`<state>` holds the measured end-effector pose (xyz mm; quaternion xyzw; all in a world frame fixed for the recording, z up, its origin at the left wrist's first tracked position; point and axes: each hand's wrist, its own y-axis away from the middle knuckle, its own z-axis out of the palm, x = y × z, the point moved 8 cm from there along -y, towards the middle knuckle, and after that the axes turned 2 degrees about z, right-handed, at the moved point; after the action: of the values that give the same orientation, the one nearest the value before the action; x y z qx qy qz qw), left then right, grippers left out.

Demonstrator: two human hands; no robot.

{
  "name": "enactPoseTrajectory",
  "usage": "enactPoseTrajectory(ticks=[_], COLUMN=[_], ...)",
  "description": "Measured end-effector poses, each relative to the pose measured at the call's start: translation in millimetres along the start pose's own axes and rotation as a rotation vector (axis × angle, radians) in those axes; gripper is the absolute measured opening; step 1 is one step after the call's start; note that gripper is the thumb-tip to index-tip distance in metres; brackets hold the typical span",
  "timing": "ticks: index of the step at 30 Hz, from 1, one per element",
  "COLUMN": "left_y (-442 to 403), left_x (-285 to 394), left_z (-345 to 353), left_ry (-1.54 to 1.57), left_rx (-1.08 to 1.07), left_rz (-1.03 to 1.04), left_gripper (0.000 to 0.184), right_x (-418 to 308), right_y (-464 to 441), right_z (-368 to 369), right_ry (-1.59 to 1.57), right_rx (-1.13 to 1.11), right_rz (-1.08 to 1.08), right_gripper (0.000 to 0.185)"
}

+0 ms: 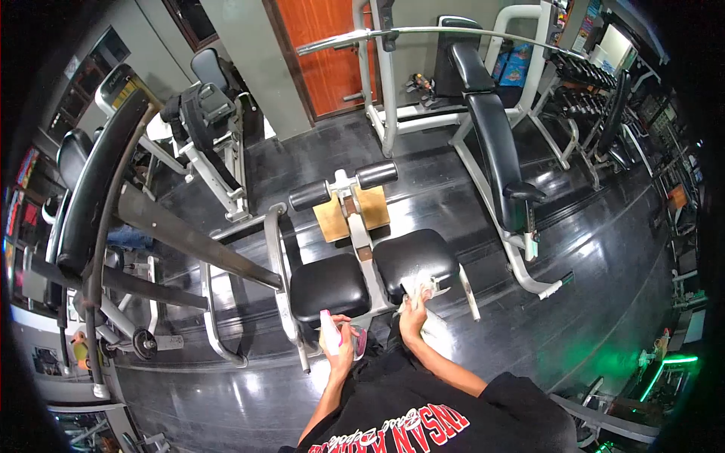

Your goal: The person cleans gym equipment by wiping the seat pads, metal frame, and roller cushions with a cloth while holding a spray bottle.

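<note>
My left hand [341,349] is wrapped round a white and pink spray bottle [330,332], just in front of the left black seat pad [330,288]. A pale cloth [433,323] is bunched in my right hand [412,315], at the front edge of the right black seat pad [417,260]. Part of the cloth hangs below that hand. Both pads belong to one bench with a light metal frame, and two black rollers [377,174] stand behind them.
A long barbell [438,31] rests on a rack at the back, above an inclined black bench [495,143]. Metal machine arms [198,235] reach in from the left. Dumbbells [585,102] sit on a rack at the right. An orange door [326,64] is behind.
</note>
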<state>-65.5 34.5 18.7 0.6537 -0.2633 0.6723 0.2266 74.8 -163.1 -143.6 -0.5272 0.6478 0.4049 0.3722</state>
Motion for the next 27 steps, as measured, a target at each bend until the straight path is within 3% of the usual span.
enactPoseTrajectory(ticks=[3,5,6,8,9,12,14,16,18,21,22,24,26,27], left_y=[6.2,6.5,4.7,2.1,1.7,-1.0,-2.6,-4.1,-6.2,-7.6,-7.6,-8.2,-6.2,-4.8], left_x=[0.3,1.6,3.8,9.7,7.5,7.3,6.9,4.6,4.1,-3.3,-4.2,-6.1,-13.6,-15.8], left_z=[-14.7,-18.7,-18.2,-16.8,-13.6,-1.4,6.4,16.2,22.4,29.0,30.7,32.7,33.9,35.0], left_ry=[-0.026,0.01,0.046,-0.003,0.021,0.047,0.039,0.057,0.036,0.042,0.033,0.045,0.023,0.018], left_rx=[0.004,-0.005,-0.011,-0.045,-0.078,-0.12,-0.123,-0.118,-0.088,-0.03,-0.005,0.043,0.07,0.096], left_rz=[-0.002,0.012,0.024,0.056,0.064,0.071,0.062,0.035,0.034,-0.016,-0.017,-0.022,-0.015,-0.028], left_gripper=[0.012,0.012,0.012,0.012,0.012,0.012,0.013,0.014,0.013,0.013,0.013,0.014,0.014,0.015], right_x=[-13.6,-15.0,-12.8,-6.0,-8.9,-48.8,-63.2,-64.9,-122.0,-137.6,-119.6,-134.2,-84.8,-84.6], right_y=[17.5,28.5,31.7,45.4,47.8,25.1,-11.7,-59.2,-84.6,-136.5,-159.0,-150.6,-126.9,-125.3], right_z=[3.7,11.2,10.9,34.0,30.2,11.8,1.7,4.6,7.3,51.3,76.9,108.5,143.2,151.5], right_ry=[0.14,-0.025,-0.024,-0.586,-0.638,-0.779,-0.798,-0.583,-0.633,-0.26,-0.124,0.365,0.811,0.813], right_rx=[0.017,-0.207,-0.202,-0.484,-0.5,-0.526,-0.478,-0.452,-0.554,-0.694,-0.645,-0.766,-0.887,-0.915], right_rz=[-0.072,0.167,0.163,0.342,0.461,0.498,0.344,0.26,0.128,-0.063,-0.181,-0.833,-1.102,-1.064], right_gripper=[0.057,0.048,0.048,0.039,0.035,0.035,0.035,0.034,0.032,0.032,0.032,0.039,0.042,0.036])
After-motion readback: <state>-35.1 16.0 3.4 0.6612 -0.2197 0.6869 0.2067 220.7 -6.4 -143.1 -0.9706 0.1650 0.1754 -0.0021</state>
